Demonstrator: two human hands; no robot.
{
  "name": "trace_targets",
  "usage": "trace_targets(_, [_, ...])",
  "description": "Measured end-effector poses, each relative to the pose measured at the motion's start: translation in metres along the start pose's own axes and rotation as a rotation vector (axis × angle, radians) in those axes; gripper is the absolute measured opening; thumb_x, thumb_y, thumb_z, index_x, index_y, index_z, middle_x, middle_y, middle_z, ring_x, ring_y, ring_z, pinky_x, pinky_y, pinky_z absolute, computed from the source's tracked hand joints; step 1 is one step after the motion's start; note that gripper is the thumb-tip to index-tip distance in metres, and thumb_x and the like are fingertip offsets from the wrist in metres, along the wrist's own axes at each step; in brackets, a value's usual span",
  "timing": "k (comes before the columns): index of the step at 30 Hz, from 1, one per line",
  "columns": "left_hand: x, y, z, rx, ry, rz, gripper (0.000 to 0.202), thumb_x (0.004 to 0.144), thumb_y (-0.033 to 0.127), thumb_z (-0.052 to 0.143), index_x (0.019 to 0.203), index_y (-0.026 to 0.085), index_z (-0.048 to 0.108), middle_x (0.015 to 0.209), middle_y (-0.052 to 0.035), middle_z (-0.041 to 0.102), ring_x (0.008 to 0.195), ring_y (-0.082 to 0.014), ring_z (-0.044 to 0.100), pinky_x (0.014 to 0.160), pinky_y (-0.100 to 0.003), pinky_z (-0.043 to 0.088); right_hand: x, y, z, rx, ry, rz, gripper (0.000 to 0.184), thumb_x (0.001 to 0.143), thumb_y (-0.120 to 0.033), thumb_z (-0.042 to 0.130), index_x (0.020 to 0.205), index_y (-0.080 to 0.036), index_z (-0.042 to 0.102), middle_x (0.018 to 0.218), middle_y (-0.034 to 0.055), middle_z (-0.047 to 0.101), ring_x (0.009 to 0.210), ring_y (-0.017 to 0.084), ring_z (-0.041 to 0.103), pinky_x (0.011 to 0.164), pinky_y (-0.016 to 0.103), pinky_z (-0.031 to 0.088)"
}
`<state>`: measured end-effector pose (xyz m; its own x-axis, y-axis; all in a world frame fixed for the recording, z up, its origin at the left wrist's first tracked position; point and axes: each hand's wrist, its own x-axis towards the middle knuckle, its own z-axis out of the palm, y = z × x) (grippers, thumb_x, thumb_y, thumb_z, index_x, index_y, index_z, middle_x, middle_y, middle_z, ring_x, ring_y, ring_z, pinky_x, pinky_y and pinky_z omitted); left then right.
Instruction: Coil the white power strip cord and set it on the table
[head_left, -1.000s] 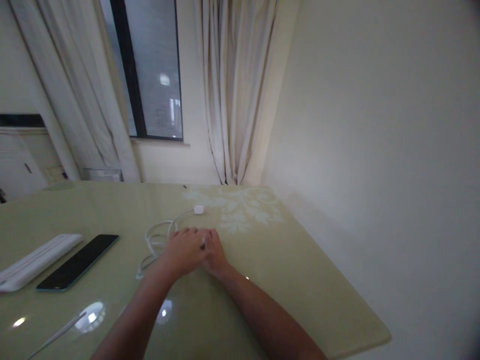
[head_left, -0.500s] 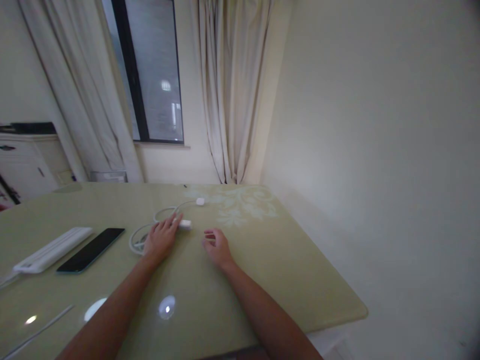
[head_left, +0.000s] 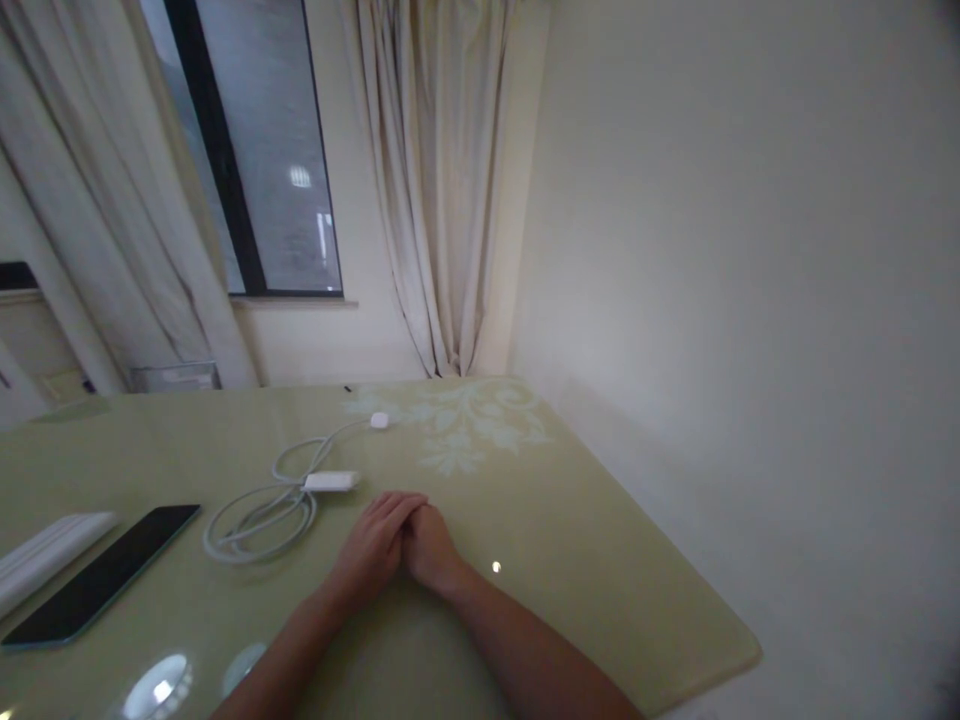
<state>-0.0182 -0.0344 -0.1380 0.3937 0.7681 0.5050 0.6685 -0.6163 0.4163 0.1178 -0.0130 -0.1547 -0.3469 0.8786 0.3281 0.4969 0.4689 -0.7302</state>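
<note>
My left hand (head_left: pixel 379 533) and my right hand (head_left: pixel 433 547) rest together over the table. The left fingers are closed over the front of the right hand, touching it. The right hand's fingers are mostly hidden beneath them, so whether they hold anything does not show. Just beyond and left of the hands lies a white power adapter (head_left: pixel 331 482). Its white cable (head_left: pixel 259 545) is looped on the tabletop, and a smaller white plug (head_left: pixel 379 421) sits at the far end of the cable.
A dark-screened phone (head_left: pixel 105 575) lies at the left beside a white power strip (head_left: pixel 52 555), cut off by the frame edge. The pale green table (head_left: pixel 600 560) runs along a bare wall (head_left: pixel 712 350) on the right. Curtains (head_left: pixel 442 200) and a window (head_left: pixel 270 150) stand behind.
My left hand has come off the adapter and cable and moved right, onto my right hand. The adapter and cable are now uncovered. The view has turned a little to the right.
</note>
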Motion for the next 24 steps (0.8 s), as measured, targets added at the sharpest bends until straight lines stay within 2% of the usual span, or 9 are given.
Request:
trace_targets(3, [-0.001, -0.003, 0.003, -0.053, 0.046, -0.047, 0.057, 0.086, 0.005, 0.042, 0.13, 0.022, 0.074, 0.127, -0.0126, 0.076, 0.121, -0.0261, 0.068, 0.111, -0.048, 0.052, 0.0, 0.003, 0.002, -0.039, -0.057, 0.058, 0.031, 0.086, -0.008, 0.055, 0.105, -0.015, 0.08, 0.109, 0.0163, 0.08, 0.101, 0.027, 0.076, 0.09, 0.033, 0.056])
trace_targets(7, [-0.004, -0.008, 0.004, -0.105, 0.061, -0.087, 0.052, 0.087, 0.008, 0.043, 0.126, 0.021, 0.075, 0.127, -0.012, 0.076, 0.121, -0.0249, 0.069, 0.11, -0.045, 0.055, 0.001, 0.002, 0.005, -0.114, -0.096, 0.11, 0.034, 0.084, -0.006, 0.056, 0.107, -0.014, 0.08, 0.109, 0.0175, 0.081, 0.101, 0.028, 0.077, 0.089, 0.034, 0.056])
trace_targets(12, [-0.004, -0.008, 0.001, -0.123, 0.046, -0.082, 0.051, 0.086, 0.006, 0.043, 0.124, 0.021, 0.075, 0.127, -0.0099, 0.077, 0.121, -0.0235, 0.069, 0.112, -0.044, 0.053, 0.0, -0.001, 0.003, -0.139, -0.103, 0.08, 0.034, 0.085, -0.008, 0.055, 0.108, -0.012, 0.08, 0.11, 0.0198, 0.081, 0.101, 0.03, 0.077, 0.087, 0.036, 0.057])
trace_targets(18, [-0.003, -0.006, -0.003, -0.103, 0.051, -0.09, 0.051, 0.085, 0.007, 0.043, 0.122, 0.022, 0.076, 0.125, -0.009, 0.078, 0.118, -0.0226, 0.071, 0.109, -0.042, 0.055, -0.001, -0.006, -0.001, -0.128, -0.099, 0.046, 0.036, 0.079, -0.008, 0.058, 0.107, -0.016, 0.08, 0.108, 0.015, 0.082, 0.098, 0.028, 0.077, 0.086, 0.034, 0.057])
trace_targets(24, [-0.004, -0.005, -0.005, -0.086, 0.056, -0.078, 0.049, 0.088, 0.009, 0.043, 0.121, 0.022, 0.077, 0.124, -0.0106, 0.078, 0.117, -0.0235, 0.071, 0.108, -0.043, 0.056, -0.001, -0.007, -0.002, -0.142, -0.113, 0.031, 0.032, 0.078, -0.009, 0.06, 0.102, -0.016, 0.079, 0.104, 0.0142, 0.082, 0.092, 0.027, 0.076, 0.081, 0.033, 0.056])
